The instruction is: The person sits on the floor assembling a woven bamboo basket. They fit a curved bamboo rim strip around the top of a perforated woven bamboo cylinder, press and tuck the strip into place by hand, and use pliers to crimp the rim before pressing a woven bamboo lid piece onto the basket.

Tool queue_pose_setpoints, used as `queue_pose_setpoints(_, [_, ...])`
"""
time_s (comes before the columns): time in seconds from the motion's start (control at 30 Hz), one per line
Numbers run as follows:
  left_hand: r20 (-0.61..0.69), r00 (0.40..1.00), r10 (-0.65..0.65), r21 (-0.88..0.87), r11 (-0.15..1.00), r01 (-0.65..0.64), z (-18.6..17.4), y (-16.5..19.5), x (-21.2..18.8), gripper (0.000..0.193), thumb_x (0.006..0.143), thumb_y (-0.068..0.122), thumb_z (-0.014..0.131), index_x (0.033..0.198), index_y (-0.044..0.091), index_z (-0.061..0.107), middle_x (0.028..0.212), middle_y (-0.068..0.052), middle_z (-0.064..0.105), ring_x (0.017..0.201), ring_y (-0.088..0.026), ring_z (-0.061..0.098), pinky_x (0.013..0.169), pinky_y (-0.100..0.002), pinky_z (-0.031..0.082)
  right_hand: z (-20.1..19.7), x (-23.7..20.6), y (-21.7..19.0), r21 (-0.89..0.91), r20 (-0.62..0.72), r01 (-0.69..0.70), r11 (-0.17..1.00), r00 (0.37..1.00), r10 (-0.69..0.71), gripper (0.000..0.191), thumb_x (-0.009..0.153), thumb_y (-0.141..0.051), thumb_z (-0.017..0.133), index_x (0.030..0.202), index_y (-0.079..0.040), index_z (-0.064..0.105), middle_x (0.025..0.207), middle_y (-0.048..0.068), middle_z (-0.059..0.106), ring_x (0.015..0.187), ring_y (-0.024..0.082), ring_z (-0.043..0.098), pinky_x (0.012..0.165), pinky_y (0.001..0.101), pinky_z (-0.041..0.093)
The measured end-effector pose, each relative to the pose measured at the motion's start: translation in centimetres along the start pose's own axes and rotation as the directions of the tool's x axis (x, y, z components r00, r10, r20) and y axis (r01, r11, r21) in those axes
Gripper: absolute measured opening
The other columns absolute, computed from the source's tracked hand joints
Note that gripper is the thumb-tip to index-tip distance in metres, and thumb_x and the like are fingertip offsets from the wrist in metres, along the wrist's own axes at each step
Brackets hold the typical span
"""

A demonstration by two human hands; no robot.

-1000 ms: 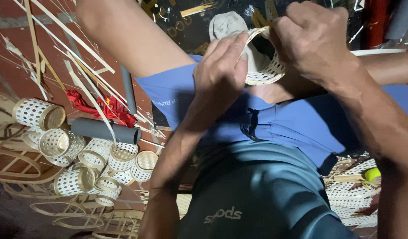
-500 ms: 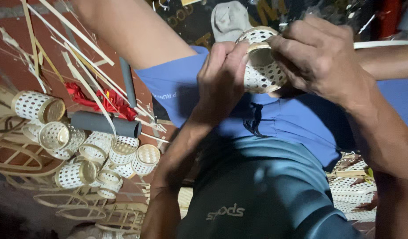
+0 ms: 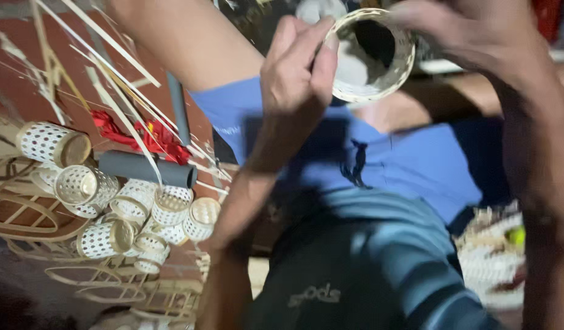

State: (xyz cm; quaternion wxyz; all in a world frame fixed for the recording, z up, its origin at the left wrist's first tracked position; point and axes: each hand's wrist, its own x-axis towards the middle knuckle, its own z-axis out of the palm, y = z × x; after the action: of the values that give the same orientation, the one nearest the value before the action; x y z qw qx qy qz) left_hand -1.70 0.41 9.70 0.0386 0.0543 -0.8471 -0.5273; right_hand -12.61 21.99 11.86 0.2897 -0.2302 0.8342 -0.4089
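- Woven cup (image 3: 370, 58): left hand (image 3: 297, 73) pinches its near rim; right hand (image 3: 471, 36) grips the far rim.
- Judged best: brace firmly, press the rim evenly.
- Finished cups (image 3: 110, 201) lie below-left of it.

Basket-weaving workshop: woven cane cylinders (image 3: 120, 211) heaped on floor, loose bamboo strips (image 3: 120, 101).

Woven cup (image 3: 370, 58) between both hands.
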Motion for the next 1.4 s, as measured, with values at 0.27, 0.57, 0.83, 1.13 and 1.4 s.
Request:
queue_pose_setpoints(0.27, [-0.102, 0.995, -0.021, -0.019, 1.0, 0.019, 5.7, 0.8, 3.4, 0.032, 0.101, 0.015, 0.07, 0.13, 0.005, 0.065, 0.095, -0.009, 0.059, 0.081, -0.023, 0.064, 0.074, -0.032, 0.055, -0.1, -3.5, 2.9, 0.272, -0.406, -0.044, 0.961, 0.901, 0.156, 0.023, 0.103, -0.006, 0.067, 0.123, 0.006, 0.068, 0.091, 0.006, 0.066, 0.079, 0.011, 0.061, 0.07, 0.0248, 0.05])
queue_pose_setpoints(0.57, [0.028, 0.979, -0.2, -0.141, 0.969, 0.202, 8.2, -2.4, 3.1, 0.042, 0.099, 0.016, 0.072, 0.138, 0.005, 0.064, 0.093, -0.005, 0.056, 0.073, -0.01, 0.061, 0.068, -0.027, 0.055, 0.8, -1.7, 4.8, 0.241, -0.421, -0.127, 0.962, 0.88, 0.221, 0.022, 0.106, -0.011, 0.061, 0.123, 0.0, 0.071, 0.084, 0.007, 0.065, 0.073, 0.012, 0.061, 0.067, 0.0285, 0.05])
queue_pose_setpoints(0.83, [0.177, 0.955, -0.236, -0.313, 0.907, 0.283, 7.2, 0.0, 0.6, 0.063, 0.091, 0.019, 0.076, 0.145, 0.004, 0.046, 0.086, -0.007, 0.067, 0.071, -0.009, 0.062, 0.065, -0.025, 0.054, 1.6, -3.6, 5.6, -0.015, -0.526, 0.146, 0.989, 0.84, -0.132, 0.028, 0.099, 0.006, 0.064, 0.126, 0.008, 0.069, 0.117, 0.017, 0.069, 0.107, 0.021, 0.067, 0.096, 0.0327, 0.055])
queue_pose_setpoints(1.13, [0.054, 0.998, -0.04, 0.3, 0.954, 0.022, 5.7, -2.3, 4.4, 0.041, 0.102, 0.023, 0.059, 0.142, 0.013, 0.056, 0.114, -0.015, 0.075, 0.096, -0.04, 0.073, 0.086, -0.05, 0.058, 0.7, -0.7, 5.2, -0.169, -0.386, 0.187, 0.968, 0.891, -0.24, 0.016, 0.099, 0.007, 0.076, 0.114, 0.006, 0.071, 0.097, 0.016, 0.071, 0.085, 0.024, 0.069, 0.078, 0.0331, 0.054])
queue_pose_setpoints(1.4, [0.269, 0.956, -0.12, 0.321, 0.947, 0.029, 5.1, -1.3, 5.3, 0.049, 0.097, 0.033, 0.065, 0.141, 0.013, 0.056, 0.101, -0.016, 0.075, 0.09, -0.041, 0.072, 0.076, -0.055, 0.054, 0.5, -0.5, 5.7, -0.549, -0.279, 0.217, 0.807, 0.863, -0.421, 0.014, 0.094, 0.0, 0.077, 0.103, -0.001, 0.068, 0.09, 0.011, 0.067, 0.081, 0.023, 0.067, 0.072, 0.0332, 0.052])
